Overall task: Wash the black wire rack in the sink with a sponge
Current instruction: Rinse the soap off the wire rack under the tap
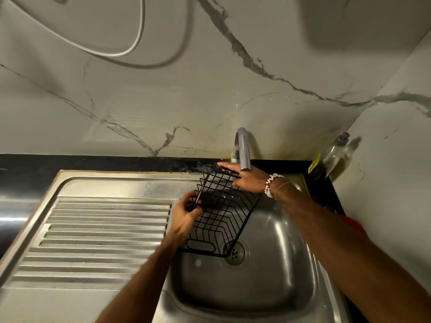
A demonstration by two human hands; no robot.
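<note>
Both hands are on the black wire rack (221,213), which stands tilted in the sink (275,271), its lower corner down by the drain (235,252) and its upper end leaning up under the tap (243,150). The left hand (186,216) has its fingers curled tight round the rack's left edge, a proper grip. The right hand (247,180) lies flatter, fingers spread over the top end and hooked on the wires, more steadying than clamping. No sponge is anywhere in view, and I can't tell whether water is running. So what could go wrong? That lower corner sits on smooth steel right at the drain, and a wet push could send it skidding and the whole rack clattering into the basin. The top end is near the spout, so a lift could knock it. A soap bottle (335,151) stands at the desk's back right corner, close enough for a swinging elbow to tip it.
</note>
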